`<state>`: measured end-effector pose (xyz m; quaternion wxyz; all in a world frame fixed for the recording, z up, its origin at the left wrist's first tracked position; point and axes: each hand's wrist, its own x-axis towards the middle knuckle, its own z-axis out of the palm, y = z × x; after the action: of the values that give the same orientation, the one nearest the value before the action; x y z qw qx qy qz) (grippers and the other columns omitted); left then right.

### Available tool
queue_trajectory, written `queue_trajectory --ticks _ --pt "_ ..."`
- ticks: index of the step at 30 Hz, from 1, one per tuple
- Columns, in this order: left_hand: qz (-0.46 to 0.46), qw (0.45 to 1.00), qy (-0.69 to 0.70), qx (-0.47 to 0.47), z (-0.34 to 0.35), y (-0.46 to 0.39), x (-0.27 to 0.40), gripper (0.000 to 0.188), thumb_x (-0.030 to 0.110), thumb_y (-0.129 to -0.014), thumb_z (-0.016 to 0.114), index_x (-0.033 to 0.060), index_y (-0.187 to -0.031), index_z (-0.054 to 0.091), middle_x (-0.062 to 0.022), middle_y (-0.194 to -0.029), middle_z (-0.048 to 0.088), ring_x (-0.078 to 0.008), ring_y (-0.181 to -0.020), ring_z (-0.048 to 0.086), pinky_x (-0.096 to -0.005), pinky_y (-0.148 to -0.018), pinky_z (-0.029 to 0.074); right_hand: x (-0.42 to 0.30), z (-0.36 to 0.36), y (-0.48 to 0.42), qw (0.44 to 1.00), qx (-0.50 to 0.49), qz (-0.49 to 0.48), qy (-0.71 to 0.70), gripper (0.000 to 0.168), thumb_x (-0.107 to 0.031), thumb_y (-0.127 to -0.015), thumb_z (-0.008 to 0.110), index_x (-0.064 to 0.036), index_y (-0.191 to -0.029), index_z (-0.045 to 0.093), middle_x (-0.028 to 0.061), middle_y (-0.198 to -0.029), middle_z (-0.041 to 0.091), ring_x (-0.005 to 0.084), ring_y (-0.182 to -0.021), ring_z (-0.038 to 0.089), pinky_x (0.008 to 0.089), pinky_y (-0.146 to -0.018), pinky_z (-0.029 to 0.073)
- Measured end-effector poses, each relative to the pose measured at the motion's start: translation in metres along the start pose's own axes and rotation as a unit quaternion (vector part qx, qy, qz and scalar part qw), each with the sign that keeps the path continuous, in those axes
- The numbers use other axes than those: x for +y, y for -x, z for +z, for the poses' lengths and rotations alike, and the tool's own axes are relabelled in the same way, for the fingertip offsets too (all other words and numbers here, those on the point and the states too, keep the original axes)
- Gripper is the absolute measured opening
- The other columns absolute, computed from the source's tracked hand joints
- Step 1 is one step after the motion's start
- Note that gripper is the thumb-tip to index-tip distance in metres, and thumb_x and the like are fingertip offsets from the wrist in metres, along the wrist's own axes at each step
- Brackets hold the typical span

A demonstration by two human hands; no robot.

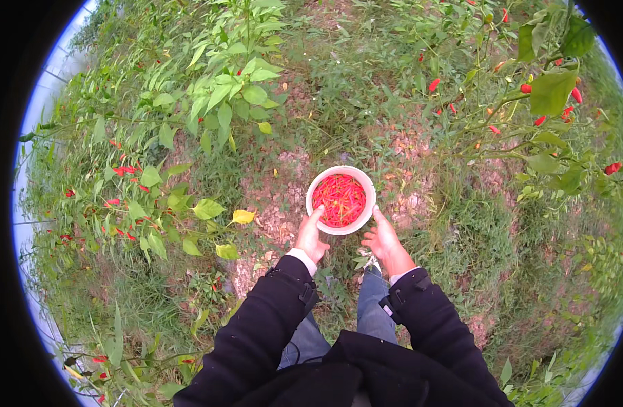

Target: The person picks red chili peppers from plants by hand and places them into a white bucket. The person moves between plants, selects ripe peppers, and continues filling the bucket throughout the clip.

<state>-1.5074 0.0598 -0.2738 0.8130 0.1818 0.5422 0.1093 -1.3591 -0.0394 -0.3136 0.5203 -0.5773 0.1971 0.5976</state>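
A round white bucket [369, 187] is held out in front of me at about the middle of the view. Many slender red chili peppers [339, 198], some with green stems, lie inside it below the rim. On its near left side is my left hand [311, 236], the thumb over the rim. My right hand [385, 241] grips the near right side, thumb up at the rim and fingers partly beneath. The bucket's outer wall and underside are mostly hidden from above.
Chili plants [138, 203] with red fruit stand on my left, and more chili plants [550, 102] on my right. A leafy green plant [235, 91] rises ahead at the left. Between the rows runs bare soil [270, 203] with weeds and grass [474, 239]. My shoe [370, 257] shows below the bucket.
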Motion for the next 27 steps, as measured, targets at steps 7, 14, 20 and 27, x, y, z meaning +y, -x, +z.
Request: queue_trajectory --ticks 7,14,20,27 --pt "0.057 0.986 -0.096 0.123 -0.101 0.046 0.007 0.046 0.027 -0.083 0.061 0.0068 -0.122 0.048 -0.0069 -0.118 0.053 -0.0207 -0.117 0.042 -0.0439 -0.099 0.029 0.018 -0.050 0.012 0.999 -0.001 -0.022 0.029 0.050 -0.035 -0.090 0.051 0.004 -0.122 0.045 0.0215 -0.124 0.048 0.0324 -0.114 0.048 0.0480 -0.094 0.042" --pt "0.271 0.920 -0.179 0.221 -0.170 0.196 0.021 0.028 0.014 -0.085 0.062 -0.0003 -0.109 0.060 -0.0065 -0.100 0.063 -0.0125 -0.095 0.057 -0.0274 -0.086 0.044 0.048 0.043 0.047 0.983 -0.114 -0.002 0.145 0.023 -0.019 -0.088 0.051 0.000 -0.100 0.057 0.0100 -0.089 0.063 0.0208 -0.077 0.061 0.0362 -0.073 0.053" --pt "0.459 0.818 -0.211 0.274 -0.196 0.309 0.038 0.023 0.010 -0.086 0.059 0.0012 -0.106 0.060 -0.0071 -0.096 0.065 -0.0131 -0.087 0.061 -0.0266 -0.077 0.049 0.089 0.252 0.113 0.881 -0.372 -0.036 0.291 0.026 -0.018 -0.091 0.049 0.000 -0.108 0.055 0.0101 -0.092 0.063 0.0170 -0.074 0.060 0.0313 -0.068 0.052" --pt "0.578 0.572 -0.249 0.526 -0.203 0.439 -0.024 0.014 0.002 -0.083 0.059 0.0009 -0.096 0.064 -0.0078 -0.087 0.066 -0.0153 -0.081 0.062 -0.0273 -0.073 0.049 0.182 0.354 0.275 0.710 -0.591 -0.061 0.378 0.031 -0.011 -0.089 0.053 0.002 -0.117 0.052 0.0113 -0.103 0.062 0.0181 -0.082 0.060 0.0296 -0.072 0.051"
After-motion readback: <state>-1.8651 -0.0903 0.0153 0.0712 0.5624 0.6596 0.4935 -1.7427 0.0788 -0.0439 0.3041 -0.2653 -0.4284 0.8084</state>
